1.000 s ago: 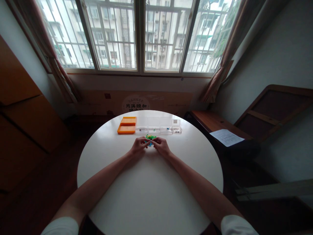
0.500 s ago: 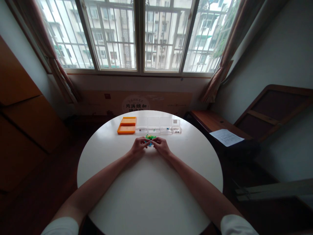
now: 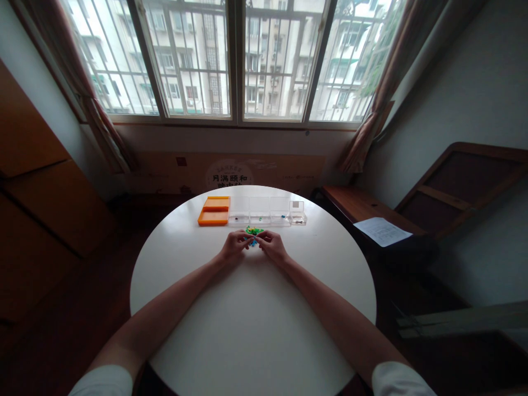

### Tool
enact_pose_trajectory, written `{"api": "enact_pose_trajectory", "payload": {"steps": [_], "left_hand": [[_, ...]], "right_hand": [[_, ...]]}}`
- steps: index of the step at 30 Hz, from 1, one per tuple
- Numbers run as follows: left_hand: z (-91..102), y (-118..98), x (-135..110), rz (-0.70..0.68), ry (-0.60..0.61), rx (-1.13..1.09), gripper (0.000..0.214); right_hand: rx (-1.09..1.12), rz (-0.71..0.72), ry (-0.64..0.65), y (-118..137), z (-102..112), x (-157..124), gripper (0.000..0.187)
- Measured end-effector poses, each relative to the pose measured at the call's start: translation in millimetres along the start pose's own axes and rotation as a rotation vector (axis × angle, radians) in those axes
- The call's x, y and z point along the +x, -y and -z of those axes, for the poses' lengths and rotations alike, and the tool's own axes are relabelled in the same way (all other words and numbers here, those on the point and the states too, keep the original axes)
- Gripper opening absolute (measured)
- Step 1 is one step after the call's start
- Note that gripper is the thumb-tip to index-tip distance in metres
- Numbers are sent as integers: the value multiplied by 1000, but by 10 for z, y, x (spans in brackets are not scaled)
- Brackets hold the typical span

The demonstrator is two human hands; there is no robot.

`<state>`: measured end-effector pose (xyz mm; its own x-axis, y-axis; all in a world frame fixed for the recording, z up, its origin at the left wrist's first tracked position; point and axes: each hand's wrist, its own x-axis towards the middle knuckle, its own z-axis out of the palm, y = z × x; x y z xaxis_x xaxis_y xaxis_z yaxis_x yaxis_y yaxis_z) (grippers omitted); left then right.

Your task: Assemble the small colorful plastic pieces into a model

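Near the far side of the white round table [image 3: 256, 319], my left hand [image 3: 236, 245] and my right hand [image 3: 271, 245] meet with fingertips pinched together. Whatever sits between the fingertips is too small to make out. A heap of small green, yellow and blue pieces [image 3: 254, 230] lies just beyond and under the fingers, partly hidden by them. Behind the heap stand clear plastic boxes [image 3: 259, 212] with open lids and a few tiny pieces inside. An open orange box [image 3: 213, 218] is at their left end, and a smaller clear box [image 3: 297, 219] at their right.
On the right, a paper sheet [image 3: 381, 231] rests over the edge of a wooden bench [image 3: 355, 201]. A large printed cardboard panel [image 3: 284, 165] leans under the window behind the table. Orange-brown cabinets [image 3: 37, 220] stand at the left.
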<state>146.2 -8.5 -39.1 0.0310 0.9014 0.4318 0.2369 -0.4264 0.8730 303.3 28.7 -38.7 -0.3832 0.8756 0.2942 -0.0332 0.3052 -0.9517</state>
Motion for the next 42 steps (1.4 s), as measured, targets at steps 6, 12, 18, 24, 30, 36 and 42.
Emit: {"api": "enact_pose_trajectory", "payload": {"steps": [6,12,18,24,30,36,42], "left_hand": [[2,-14,-1,-2,8,2,33],[5,-17,-10,8,31,-4,33],[4,-37,-7,13,16,12,35],[-3,-50,-4,6,4,1,35],[-2,-65,-6,11,7,-11,34],[-4,-79,-15,18,29,-40,33],[-5,-57,-17,16,23,-46,33]], "right_hand": [[-3,-12,4,3,-1,-2,31],[-1,-14,3,8,2,-3,30],[-11,-4,12,15,8,-6,31],[-15,-10,13,31,9,-13,31],[-2,-5,14,14,8,-9,30],[9,-8,8,-1,4,-2,30],[3,-10,16,-4,4,-6,30]]}}
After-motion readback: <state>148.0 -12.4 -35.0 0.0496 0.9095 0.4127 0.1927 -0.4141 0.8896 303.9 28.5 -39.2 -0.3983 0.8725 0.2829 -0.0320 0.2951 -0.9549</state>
